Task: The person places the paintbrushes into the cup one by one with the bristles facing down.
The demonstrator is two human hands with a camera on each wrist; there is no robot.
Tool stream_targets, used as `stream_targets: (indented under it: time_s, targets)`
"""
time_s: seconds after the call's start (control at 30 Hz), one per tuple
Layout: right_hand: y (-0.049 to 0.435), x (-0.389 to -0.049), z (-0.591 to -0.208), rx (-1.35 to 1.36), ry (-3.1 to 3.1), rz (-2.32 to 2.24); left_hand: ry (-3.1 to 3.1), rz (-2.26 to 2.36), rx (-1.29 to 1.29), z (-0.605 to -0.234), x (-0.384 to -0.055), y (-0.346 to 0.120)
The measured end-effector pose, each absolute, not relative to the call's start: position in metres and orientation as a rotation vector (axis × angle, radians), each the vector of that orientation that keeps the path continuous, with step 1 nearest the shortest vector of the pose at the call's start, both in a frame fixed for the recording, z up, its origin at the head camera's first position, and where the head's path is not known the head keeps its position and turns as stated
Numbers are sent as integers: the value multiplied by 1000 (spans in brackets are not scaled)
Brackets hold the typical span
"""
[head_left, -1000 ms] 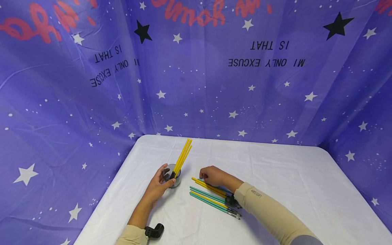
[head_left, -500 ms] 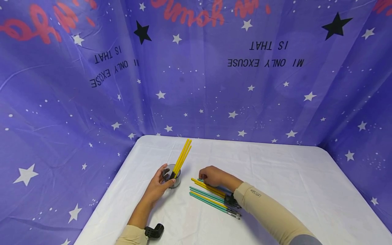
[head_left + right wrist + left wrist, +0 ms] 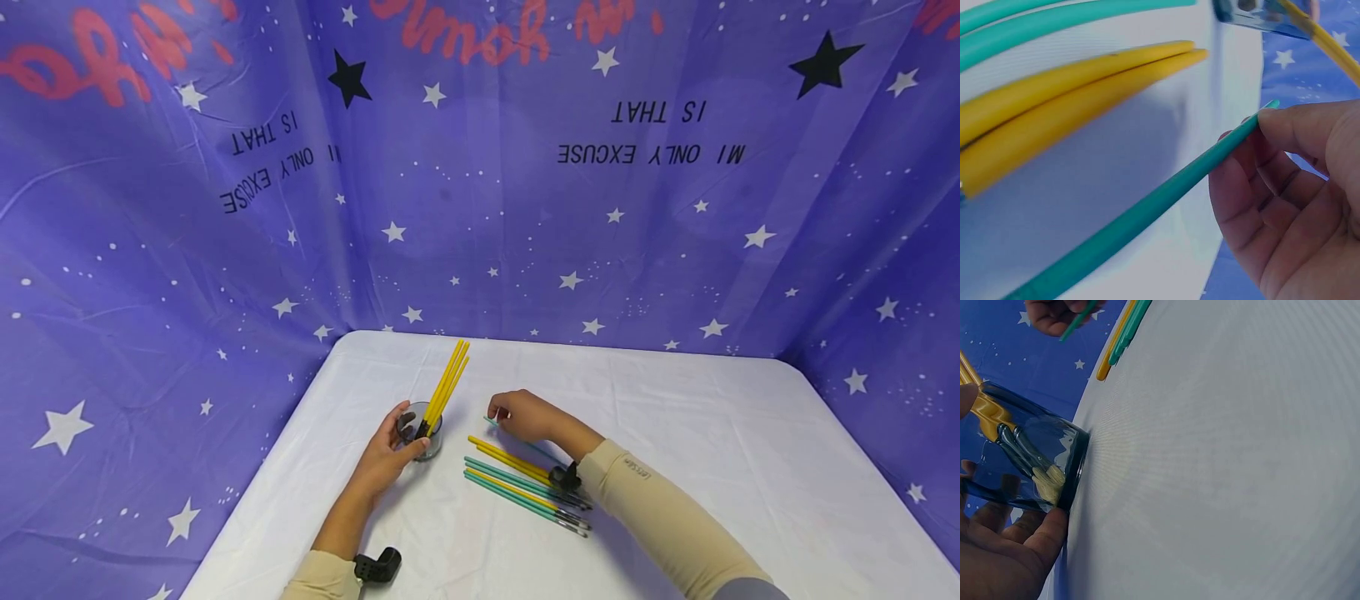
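Observation:
My left hand (image 3: 386, 458) holds a clear glass cup (image 3: 1029, 447) by its side, the thumb and fingers around it. Several yellow-handled paintbrushes (image 3: 447, 390) lean in the cup, pale bristles down against its base. With thumb and fingers, my right hand (image 3: 525, 415) pinches a green-handled paintbrush (image 3: 1147, 209) near the handle's end. That brush is lifted off the white table (image 3: 660, 417); the hand and sleeve hide part of it in the head view. Below the right hand lie more yellow brushes (image 3: 510, 457) and green brushes (image 3: 506, 489) in a row.
A starred purple curtain (image 3: 495, 208) hangs behind and beside the table. The row's bristle ends point right, close under my right forearm (image 3: 652, 508). A small black camera sits on each wrist.
My right hand has risen slightly away from the row, taking the green paintbrush off the pile. The left hand and cup have stayed put.

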State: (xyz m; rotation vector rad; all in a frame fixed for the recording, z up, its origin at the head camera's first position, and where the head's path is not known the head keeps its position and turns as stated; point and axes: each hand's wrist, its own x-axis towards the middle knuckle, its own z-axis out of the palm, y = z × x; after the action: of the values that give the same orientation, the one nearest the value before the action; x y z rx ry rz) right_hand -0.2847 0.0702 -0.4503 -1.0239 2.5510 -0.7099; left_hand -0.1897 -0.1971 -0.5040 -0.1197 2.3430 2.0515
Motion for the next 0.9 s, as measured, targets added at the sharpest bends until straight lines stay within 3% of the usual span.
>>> stream_targets:
  time_s: [0.27, 0.9]
  targets:
    - [70, -285, -435, -1052, 2602, -879, 2350, 2053, -129, -504, -189, -197]
    - [54, -271, -409, -764, 2491, -1561, 2309, 2074, -142, -501, -188, -195]
